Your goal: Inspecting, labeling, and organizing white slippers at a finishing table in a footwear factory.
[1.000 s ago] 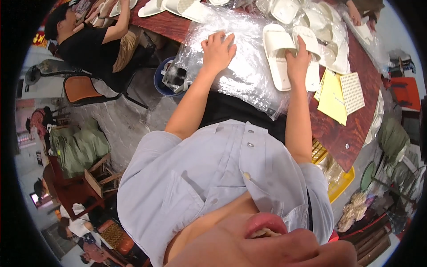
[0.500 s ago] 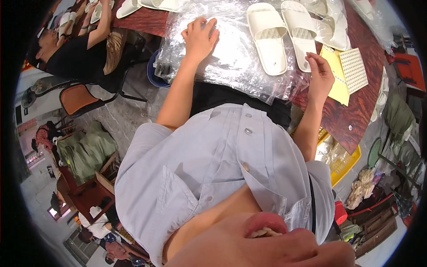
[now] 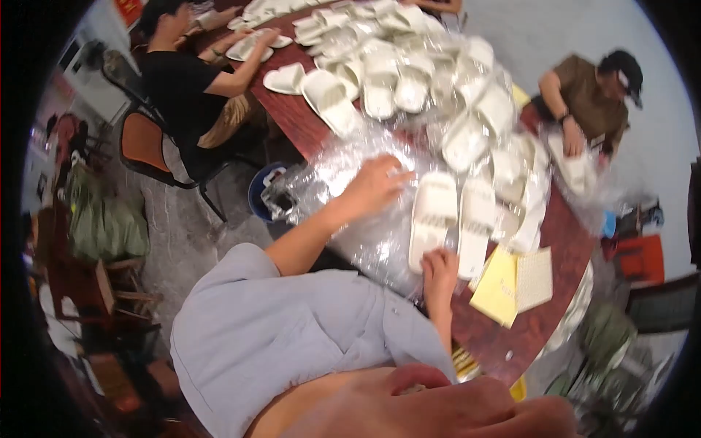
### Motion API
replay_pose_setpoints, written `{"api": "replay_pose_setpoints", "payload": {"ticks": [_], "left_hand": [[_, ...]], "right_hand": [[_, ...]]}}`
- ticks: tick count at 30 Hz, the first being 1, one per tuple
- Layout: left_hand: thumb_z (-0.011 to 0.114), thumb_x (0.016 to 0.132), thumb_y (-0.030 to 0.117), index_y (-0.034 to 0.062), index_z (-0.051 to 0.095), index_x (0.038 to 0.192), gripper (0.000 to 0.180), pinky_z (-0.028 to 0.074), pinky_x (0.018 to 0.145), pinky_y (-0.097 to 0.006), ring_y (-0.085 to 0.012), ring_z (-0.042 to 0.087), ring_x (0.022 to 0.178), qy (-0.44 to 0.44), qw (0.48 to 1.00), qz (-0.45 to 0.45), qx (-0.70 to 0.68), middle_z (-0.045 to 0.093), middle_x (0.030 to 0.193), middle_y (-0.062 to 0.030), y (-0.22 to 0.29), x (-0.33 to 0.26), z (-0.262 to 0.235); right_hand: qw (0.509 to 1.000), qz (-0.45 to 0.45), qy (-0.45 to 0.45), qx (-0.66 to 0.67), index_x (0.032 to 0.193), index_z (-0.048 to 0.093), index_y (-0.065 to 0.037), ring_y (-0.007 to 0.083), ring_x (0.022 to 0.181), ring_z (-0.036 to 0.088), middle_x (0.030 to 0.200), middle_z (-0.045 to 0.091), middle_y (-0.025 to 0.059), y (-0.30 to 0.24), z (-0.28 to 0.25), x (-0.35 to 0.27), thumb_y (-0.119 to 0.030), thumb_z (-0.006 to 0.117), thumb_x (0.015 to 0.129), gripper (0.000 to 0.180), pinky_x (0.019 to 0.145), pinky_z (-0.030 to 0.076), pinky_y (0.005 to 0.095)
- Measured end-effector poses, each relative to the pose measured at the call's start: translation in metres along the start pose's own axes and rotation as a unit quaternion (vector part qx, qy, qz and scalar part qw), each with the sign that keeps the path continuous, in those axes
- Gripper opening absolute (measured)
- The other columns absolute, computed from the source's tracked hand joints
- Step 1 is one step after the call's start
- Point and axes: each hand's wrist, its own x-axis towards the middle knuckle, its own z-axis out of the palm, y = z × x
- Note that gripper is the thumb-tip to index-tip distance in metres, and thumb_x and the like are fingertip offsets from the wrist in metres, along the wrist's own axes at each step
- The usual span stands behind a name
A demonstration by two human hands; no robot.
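Table: a long dark red-brown table [image 3: 504, 332] runs from the upper left to the lower right, and the person wearing the camera sits at its near long edge.
Slipper heap: dozens of cream slide slippers [image 3: 409, 66] cover the far half of the table, some already in clear wrap, leaving little bare wood there.
Plastic sheet: crinkled clear plastic film [image 3: 343, 186] spreads over the near edge and sags off it toward the floor.
Co-workers: a person in black [image 3: 186, 84] sits at the upper left, and a person in an olive shirt and dark cap [image 3: 588, 91] at the upper right; both have their own hands on slippers.
Working pair: two cream slippers [image 3: 453, 219] lie side by side on the film, toes away from the wearer.
Paper: a yellow sheet and a cream gridded card [image 3: 515, 281] lie just right of the pair.
Left hand: the left hand [image 3: 376, 186] lies open, palm down, pressing the film beside the pair.
Right hand: the right hand [image 3: 440, 270] is curled at the heel of the left slipper; whether it actually grips cannot be told.
Risk: the overhanging film looks slippery, so a tug could likely drag the pair off the near edge.
Open room: bare wood shows only at the near right corner; sliding left or farther in meets film and the heap.
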Motion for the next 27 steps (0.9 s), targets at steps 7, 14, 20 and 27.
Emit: {"api": "replay_pose_setpoints", "payload": {"ticks": [7, 14, 20, 27], "left_hand": [[0.077, 0.074, 0.017, 0.0149, 0.063, 0.123, 0.051, 0.048, 0.091, -0.046, -0.0356, 0.055, 0.115, 0.011, 0.993, 0.103, -0.064, 0.056, 0.113, -0.0143, 0.040, 0.023, 0.037], [0.074, 0.080, 0.025, 0.0258, 0.050, 0.139, 0.064, 0.039, 0.101, -0.052, -0.0387, 0.038, 0.132, -0.071, 0.993, 0.073, -0.056, 0.044, 0.131, -0.0190, 0.047, 0.016, 0.074], [0.073, 0.080, 0.026, 0.0273, 0.047, 0.142, 0.068, 0.032, 0.104, -0.054, -0.0378, 0.037, 0.133, -0.019, 0.996, 0.058, -0.070, 0.041, 0.136, -0.0183, 0.039, -0.002, 0.086], [0.069, 0.080, 0.025, 0.0296, 0.046, 0.142, 0.066, 0.033, 0.103, -0.055, -0.0367, 0.038, 0.132, -0.002, 0.995, 0.056, -0.082, 0.043, 0.136, -0.0169, 0.040, -0.004, 0.085]], "right_hand": [[0.999, -0.004, -0.038, 0.026, 0.084, 0.066, -0.002, 0.0350, 0.095, 0.054, 0.095, 0.058, 0.0144, -0.002, -0.009, 0.006, -0.003, 0.075, 0.072, 0.015, 0.083, 0.044, 0.0438], [0.995, 0.025, -0.087, 0.051, 0.085, 0.064, -0.001, 0.0342, 0.094, 0.052, 0.092, 0.058, 0.0136, 0.003, -0.014, 0.023, -0.003, 0.074, 0.074, 0.015, 0.083, 0.043, 0.0435], [0.995, 0.023, -0.090, 0.041, 0.084, 0.061, 0.000, 0.0328, 0.090, 0.054, 0.090, 0.057, 0.0132, -0.002, -0.011, 0.026, 0.000, 0.073, 0.074, 0.016, 0.080, 0.044, 0.0407], [0.990, 0.021, -0.139, 0.028, 0.086, 0.059, 0.000, 0.0347, 0.091, 0.052, 0.089, 0.055, 0.0140, -0.004, -0.015, 0.032, 0.001, 0.070, 0.076, 0.015, 0.081, 0.041, 0.0430]]}}
